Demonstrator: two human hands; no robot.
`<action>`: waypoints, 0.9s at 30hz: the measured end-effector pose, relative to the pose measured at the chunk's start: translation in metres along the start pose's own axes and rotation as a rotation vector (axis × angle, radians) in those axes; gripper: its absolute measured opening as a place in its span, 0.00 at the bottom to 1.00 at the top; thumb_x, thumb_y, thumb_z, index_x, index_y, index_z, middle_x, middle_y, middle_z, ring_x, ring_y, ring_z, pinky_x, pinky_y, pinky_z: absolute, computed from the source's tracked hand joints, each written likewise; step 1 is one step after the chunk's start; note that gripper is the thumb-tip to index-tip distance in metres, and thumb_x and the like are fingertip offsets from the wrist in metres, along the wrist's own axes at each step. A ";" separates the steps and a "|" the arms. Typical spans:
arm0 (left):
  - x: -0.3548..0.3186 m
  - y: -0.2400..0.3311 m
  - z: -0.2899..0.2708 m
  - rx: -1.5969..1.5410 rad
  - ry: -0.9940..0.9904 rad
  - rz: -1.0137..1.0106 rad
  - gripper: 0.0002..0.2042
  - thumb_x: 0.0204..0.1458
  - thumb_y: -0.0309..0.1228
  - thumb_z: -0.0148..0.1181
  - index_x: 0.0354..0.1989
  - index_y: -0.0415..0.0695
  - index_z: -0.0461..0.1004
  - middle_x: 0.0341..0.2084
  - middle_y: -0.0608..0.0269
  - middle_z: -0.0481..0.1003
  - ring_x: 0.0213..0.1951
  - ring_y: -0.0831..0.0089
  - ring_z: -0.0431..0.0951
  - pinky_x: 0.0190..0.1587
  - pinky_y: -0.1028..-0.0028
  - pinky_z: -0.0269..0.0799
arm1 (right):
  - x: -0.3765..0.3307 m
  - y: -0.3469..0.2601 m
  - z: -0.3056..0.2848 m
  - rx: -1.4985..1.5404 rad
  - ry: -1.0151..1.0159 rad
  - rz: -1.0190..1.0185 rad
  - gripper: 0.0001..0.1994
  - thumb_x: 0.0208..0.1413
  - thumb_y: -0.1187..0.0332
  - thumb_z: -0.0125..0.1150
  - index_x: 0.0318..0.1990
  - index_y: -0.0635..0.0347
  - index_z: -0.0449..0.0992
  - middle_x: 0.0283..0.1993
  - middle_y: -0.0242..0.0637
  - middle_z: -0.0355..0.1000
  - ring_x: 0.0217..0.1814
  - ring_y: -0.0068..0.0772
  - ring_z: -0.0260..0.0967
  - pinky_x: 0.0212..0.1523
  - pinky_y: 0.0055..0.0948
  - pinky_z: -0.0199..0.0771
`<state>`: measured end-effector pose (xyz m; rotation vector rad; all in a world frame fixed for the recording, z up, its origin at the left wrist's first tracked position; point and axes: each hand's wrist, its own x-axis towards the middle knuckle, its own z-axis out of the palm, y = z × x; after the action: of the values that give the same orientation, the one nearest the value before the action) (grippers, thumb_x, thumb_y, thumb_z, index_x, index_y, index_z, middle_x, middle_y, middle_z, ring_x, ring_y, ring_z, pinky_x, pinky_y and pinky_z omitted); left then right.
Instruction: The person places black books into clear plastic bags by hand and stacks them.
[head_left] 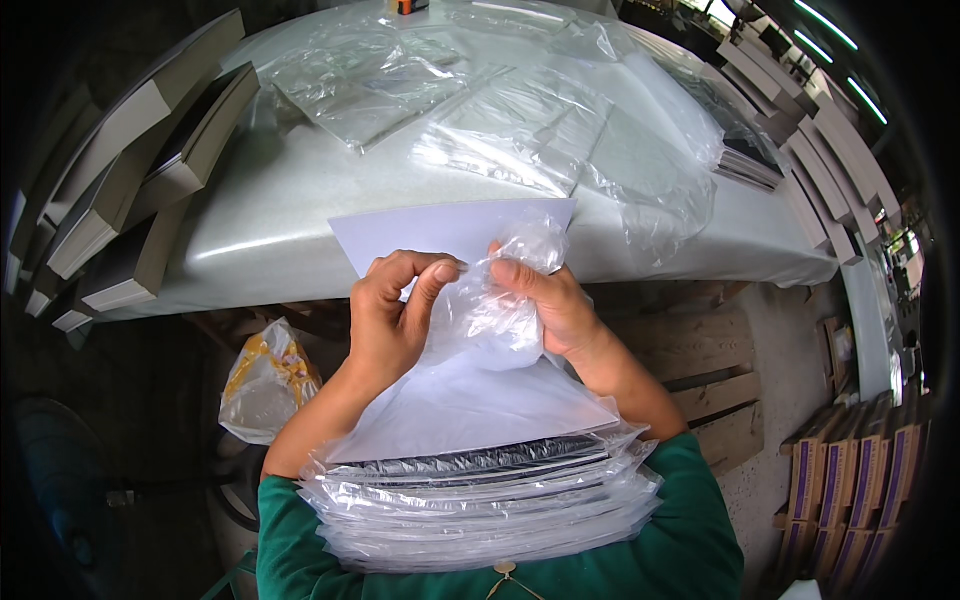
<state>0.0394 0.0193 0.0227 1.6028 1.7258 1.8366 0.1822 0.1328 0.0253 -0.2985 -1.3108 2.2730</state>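
My left hand (398, 300) is closed, thumb and forefinger pinching at the edge of a crumpled clear plastic bag (500, 325). Gathered folds of the same plastic are gripped in my right hand (560, 305), its thumb pressed on top. Below and behind both hands lies a large white sheet (450, 232), its far edge at the table's front edge. Against my body rests a thick stack of flat items in clear plastic sleeves (490, 515); a dark one shows near its top.
A pale covered table (260, 220) holds loose clear plastic bags (520, 130). Thick books or blocks stand stacked at the left (120, 220) and right (825, 180). A white and yellow plastic bag (268, 385) sits below left, a wooden pallet (700, 350) and cartons (845, 480) at right.
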 end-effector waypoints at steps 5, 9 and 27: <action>0.004 -0.006 -0.012 -0.577 -0.034 -0.225 0.10 0.55 0.35 0.51 0.35 0.40 0.73 0.24 0.64 0.75 0.29 0.76 0.73 0.39 0.77 0.66 | -0.005 -0.002 -0.009 0.214 -0.278 0.028 0.15 0.45 0.69 0.62 0.41 0.62 0.69 0.36 0.32 0.68 0.37 0.21 0.65 0.39 0.21 0.66; 0.002 -0.006 -0.030 -0.048 -0.578 -0.260 0.13 0.57 0.36 0.47 0.35 0.39 0.72 0.25 0.60 0.73 0.32 0.73 0.72 0.37 0.76 0.66 | -0.012 -0.018 -0.034 0.095 -0.351 -0.043 0.13 0.46 0.69 0.62 0.39 0.63 0.70 0.33 0.29 0.68 0.34 0.19 0.64 0.37 0.19 0.66; -0.012 -0.027 -0.065 -1.316 -0.259 -0.392 0.14 0.55 0.43 0.49 0.26 0.46 0.73 0.21 0.66 0.71 0.29 0.73 0.71 0.44 0.73 0.68 | -0.048 -0.030 -0.072 -0.674 -0.393 0.275 0.19 0.42 0.70 0.68 0.43 0.62 0.72 0.37 0.29 0.71 0.40 0.18 0.64 0.43 0.19 0.63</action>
<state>-0.0186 -0.0212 0.0099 0.7820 0.3701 1.7435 0.2625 0.1746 0.0118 -0.2745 -2.3622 2.0903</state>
